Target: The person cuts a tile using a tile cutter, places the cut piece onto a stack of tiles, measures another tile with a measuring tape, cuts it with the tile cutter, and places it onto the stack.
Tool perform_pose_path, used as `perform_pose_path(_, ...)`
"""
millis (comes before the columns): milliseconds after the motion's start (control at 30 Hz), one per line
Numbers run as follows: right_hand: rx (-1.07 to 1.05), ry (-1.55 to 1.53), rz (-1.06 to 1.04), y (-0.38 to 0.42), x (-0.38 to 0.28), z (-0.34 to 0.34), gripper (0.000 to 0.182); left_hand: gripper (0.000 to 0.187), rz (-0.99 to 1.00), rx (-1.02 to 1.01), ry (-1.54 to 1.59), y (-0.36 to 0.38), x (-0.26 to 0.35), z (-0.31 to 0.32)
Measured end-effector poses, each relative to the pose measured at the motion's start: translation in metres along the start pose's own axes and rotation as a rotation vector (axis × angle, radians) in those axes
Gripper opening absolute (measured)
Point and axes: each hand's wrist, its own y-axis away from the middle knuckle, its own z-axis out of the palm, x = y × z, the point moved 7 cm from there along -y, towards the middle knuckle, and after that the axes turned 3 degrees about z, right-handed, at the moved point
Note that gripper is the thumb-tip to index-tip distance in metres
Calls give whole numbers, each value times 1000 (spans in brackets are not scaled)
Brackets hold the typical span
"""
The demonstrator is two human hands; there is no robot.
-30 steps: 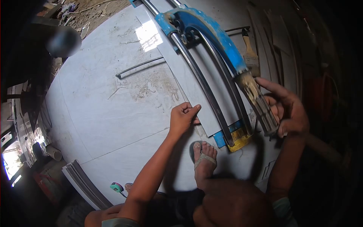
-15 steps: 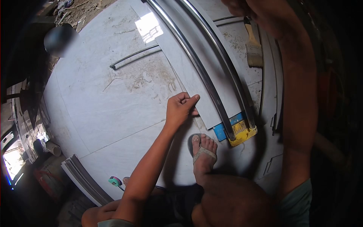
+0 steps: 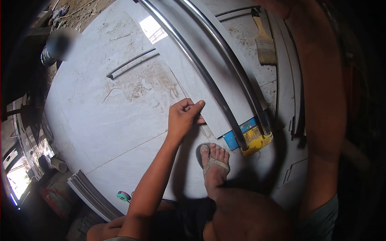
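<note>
A light grey tile [image 3: 231,96] lies on a manual tile cutter, under its two shiny rails [image 3: 192,55]. The cutter's yellow end piece [image 3: 257,142] and part of its blue base [image 3: 230,140] show at the near end. My left hand [image 3: 185,116] pinches the tile's left edge near its close corner, thumb on top and fingers curled beneath. Up at the top right, my right hand [image 3: 277,7] is near the far part of the rails. Darkness and the frame edge hide its fingers, so whatever it may hold cannot be made out.
A paintbrush [image 3: 265,44] lies right of the cutter. A thin curved bar [image 3: 130,63] sticks out leftward over dusty floor tiles [image 3: 96,120]. Stacked strips [image 3: 90,193] and a green tape measure [image 3: 123,196] lie lower left. My sandalled foot [image 3: 217,162] stands by the cutter's near end.
The view has shifted slightly, so the cutter and my left hand appear a little further left. My left hand keeps its pinch on the tile. My right hand stays at the top edge.
</note>
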Motion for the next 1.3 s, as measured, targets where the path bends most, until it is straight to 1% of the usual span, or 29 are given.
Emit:
perform_pose_path(200,22,55,32,-9,5,-2,30,31,-13,4,-13,1,0,0)
perform_pose_path(367,-15,-2,-32,-2,2,0,31,31,-6,6,-2,1,0,0)
perform_pose_path(467,-6,11,-11,-1,4,0,34,32,-4,12,-3,0,0,0)
perform_pose_path(500,15,12,-8,2,5,0,36,32,-4,14,-3,0,0,1)
perform_pose_path(567,112,-16,71,5,19,-6,41,32,-12,2,-33,-2,-2,-1)
perform_pose_path(633,260,-77,223,6,55,-20,46,30,-7,16,-32,-5,0,-5)
perform_pose_path(733,470,630,287,41,135,-42,57,27,-6,98,40,-9,16,-10)
perform_pose_path(800,565,748,290,63,197,-55,55,25,84,158,116,-21,21,-20)
perform_pose_path(833,613,806,291,70,217,-57,56,29,97,186,124,-23,27,-24)
perform_pose_path(933,643,671,270,97,231,-36,54,34,178,243,67,-33,41,-28)
perform_pose_path(967,603,632,322,97,234,-35,54,37,165,239,58,-35,40,-30)
perform_pose_path(1033,519,559,427,97,237,-35,52,36,148,222,29,-38,40,-33)
perform_pose_path(1133,511,484,349,94,235,-35,52,35,143,211,24,-39,39,-33)
perform_pose_path(1233,486,463,425,96,237,-34,51,35,131,211,41,-39,38,-34)
perform_pose_path(1300,487,444,411,96,237,-33,51,35,128,214,48,-38,38,-34)
